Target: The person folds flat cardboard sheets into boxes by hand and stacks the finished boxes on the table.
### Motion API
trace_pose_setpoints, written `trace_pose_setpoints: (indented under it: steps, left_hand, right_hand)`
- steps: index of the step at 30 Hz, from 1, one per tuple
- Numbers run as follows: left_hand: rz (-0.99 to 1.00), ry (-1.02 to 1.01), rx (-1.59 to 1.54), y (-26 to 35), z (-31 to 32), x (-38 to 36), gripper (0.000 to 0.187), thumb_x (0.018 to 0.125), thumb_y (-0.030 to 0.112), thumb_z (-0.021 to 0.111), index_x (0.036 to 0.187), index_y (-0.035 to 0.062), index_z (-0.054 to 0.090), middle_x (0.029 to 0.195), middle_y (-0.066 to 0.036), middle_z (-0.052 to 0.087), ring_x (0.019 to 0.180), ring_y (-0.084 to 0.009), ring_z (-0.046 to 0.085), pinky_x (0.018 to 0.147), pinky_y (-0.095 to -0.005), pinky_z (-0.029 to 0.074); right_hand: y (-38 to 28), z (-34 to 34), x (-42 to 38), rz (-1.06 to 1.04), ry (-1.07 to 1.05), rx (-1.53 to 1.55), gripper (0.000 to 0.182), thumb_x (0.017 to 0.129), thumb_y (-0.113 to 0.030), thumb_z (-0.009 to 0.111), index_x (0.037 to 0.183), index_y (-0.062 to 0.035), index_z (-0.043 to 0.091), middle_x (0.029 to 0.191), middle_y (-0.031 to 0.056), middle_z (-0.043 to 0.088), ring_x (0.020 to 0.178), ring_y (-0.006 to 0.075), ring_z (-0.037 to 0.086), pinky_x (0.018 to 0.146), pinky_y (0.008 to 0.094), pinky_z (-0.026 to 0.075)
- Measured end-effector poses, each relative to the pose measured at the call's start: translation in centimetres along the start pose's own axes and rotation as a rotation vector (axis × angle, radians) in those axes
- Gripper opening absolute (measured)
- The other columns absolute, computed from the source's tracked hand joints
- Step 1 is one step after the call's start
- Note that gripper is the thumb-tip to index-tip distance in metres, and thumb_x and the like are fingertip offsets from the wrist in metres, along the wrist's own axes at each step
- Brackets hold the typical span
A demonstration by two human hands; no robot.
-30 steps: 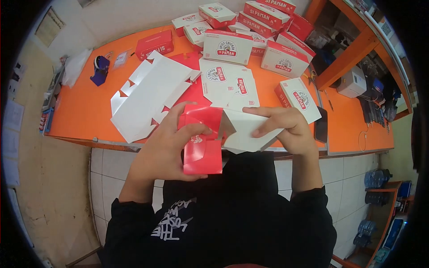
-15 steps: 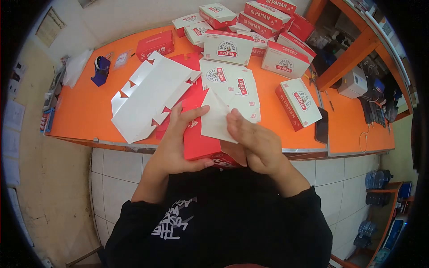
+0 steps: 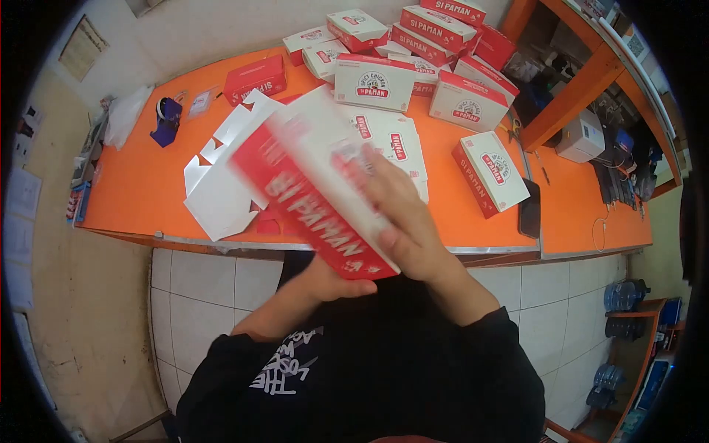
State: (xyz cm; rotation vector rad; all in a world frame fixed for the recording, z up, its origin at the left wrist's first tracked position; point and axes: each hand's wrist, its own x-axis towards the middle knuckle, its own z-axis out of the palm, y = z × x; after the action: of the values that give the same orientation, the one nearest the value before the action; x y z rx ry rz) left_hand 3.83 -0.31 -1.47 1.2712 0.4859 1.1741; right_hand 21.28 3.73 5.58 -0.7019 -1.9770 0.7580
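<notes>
I hold a red and white food box (image 3: 310, 192) marked SI PAMAN above the front edge of the orange table (image 3: 140, 184); it is blurred by motion. My right hand (image 3: 402, 214) lies flat on its white top. My left hand (image 3: 336, 280) grips it from below, mostly hidden under the box. Flat unfolded box blanks (image 3: 221, 170) lie on the table just behind it.
Several folded SI PAMAN boxes (image 3: 413, 66) are stacked at the back of the table, and one box (image 3: 491, 173) lies to my right beside a dark phone (image 3: 529, 209). A blue tape dispenser (image 3: 165, 118) stands at the left. A white printer (image 3: 581, 136) sits on the right shelf.
The half-folded box has been closed up and swung round, so its long red side with lettering now faces me. My right hand moved onto its top and my left hand went underneath.
</notes>
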Motion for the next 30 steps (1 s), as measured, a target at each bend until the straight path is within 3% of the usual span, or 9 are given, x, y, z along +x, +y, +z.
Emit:
trace_pose_setpoints:
  steps: [2,4,8,12,13,16,19,25,30]
  left_hand:
    - [-0.025,0.187,-0.35,1.0,2.2,1.9,0.091,0.078,0.054,0.061,0.143,0.0121,0.014,0.145,-0.009,0.022,0.133,-0.0253,0.024,0.108,-0.0447,0.023]
    - [-0.074,-0.089,-1.166,1.1,-0.9,2.0,0.084,0.08,0.065,0.046,0.141,0.0137,0.02,0.144,-0.009,0.026,0.132,-0.0275,0.027,0.106,-0.0458,0.027]
    - [-0.213,0.137,-0.714,3.2,0.2,1.8,0.084,0.081,0.065,0.045,0.141,0.0117,0.02,0.142,-0.013,0.03,0.13,-0.0332,0.031,0.103,-0.0515,0.029]
    - [-0.278,0.104,-0.655,2.3,-0.1,1.9,0.084,0.081,0.063,0.047,0.14,0.01,0.021,0.138,-0.017,0.033,0.125,-0.0345,0.039,0.101,-0.0504,0.034]
    - [-0.291,0.111,-0.652,2.3,0.0,1.9,0.085,0.08,0.064,0.048,0.14,0.0094,0.022,0.137,-0.019,0.034,0.123,-0.0347,0.041,0.1,-0.0501,0.035]
    - [-0.305,0.125,-0.633,1.5,-0.5,1.5,0.08,0.082,0.064,0.046,0.136,0.0065,0.032,0.13,-0.017,0.044,0.12,-0.0295,0.045,0.096,-0.0437,0.038]
    - [-0.297,0.092,-0.577,2.0,0.2,1.4,0.079,0.082,0.063,0.047,0.135,0.0061,0.034,0.128,-0.015,0.047,0.118,-0.0291,0.047,0.095,-0.0432,0.039]
    - [-0.294,0.147,-0.643,1.6,-0.3,1.4,0.077,0.082,0.06,0.051,0.134,0.005,0.035,0.129,-0.015,0.046,0.119,-0.029,0.046,0.096,-0.043,0.039]
    - [-0.172,0.134,-0.022,-0.6,-0.3,0.1,0.067,0.08,0.032,0.066,0.132,0.0028,0.036,0.126,-0.009,0.048,0.116,-0.0193,0.046,0.096,-0.0365,0.039]
  right_hand:
    - [0.6,0.1,0.3,-0.066,-0.139,-0.211,0.071,0.077,-0.038,0.062,0.138,-0.0115,0.036,0.142,0.0203,0.029,0.128,0.0416,0.031,0.102,0.0517,0.024]
    - [0.4,1.0,-0.3,-0.122,-0.188,-0.423,0.058,0.08,-0.028,0.062,0.133,-0.016,0.043,0.137,0.0195,0.036,0.125,0.0404,0.035,0.1,0.0522,0.03]
    - [2.3,1.1,-0.6,-0.301,-0.153,-0.512,0.05,0.073,-0.014,0.071,0.12,-0.0205,0.055,0.131,0.0198,0.041,0.115,0.039,0.048,0.094,0.0472,0.041]
    - [2.2,0.9,-0.6,-0.039,0.208,-0.002,0.046,0.064,-0.01,0.077,0.106,-0.0205,0.061,0.133,0.0187,0.038,0.103,0.0371,0.057,0.085,0.0424,0.049]
    - [1.7,-0.3,-0.2,-0.177,0.074,-0.293,0.053,0.06,-0.007,0.08,0.107,-0.017,0.057,0.132,0.0195,0.038,0.102,0.0348,0.057,0.083,0.0391,0.051]
    - [1.9,-0.3,-0.4,-0.188,0.013,-0.35,0.053,0.066,-0.009,0.075,0.114,-0.0196,0.057,0.129,0.0162,0.044,0.105,0.0324,0.056,0.082,0.0369,0.052]
    - [3.3,0.1,-0.6,-0.002,0.4,0.108,0.061,0.067,-0.01,0.074,0.122,-0.0186,0.05,0.126,0.0162,0.047,0.107,0.031,0.055,0.08,0.0354,0.052]
    - [3.6,0.0,-0.9,-0.241,-0.234,-0.326,0.068,0.078,-0.012,0.066,0.138,-0.014,0.034,0.135,0.02,0.041,0.118,0.0324,0.049,0.087,0.0364,0.047]
    - [0.9,-0.5,-1.0,0.149,-0.103,0.072,0.063,0.085,-0.011,0.055,0.141,-0.0055,0.026,0.137,0.0233,0.036,0.121,0.0348,0.045,0.095,0.0365,0.041]
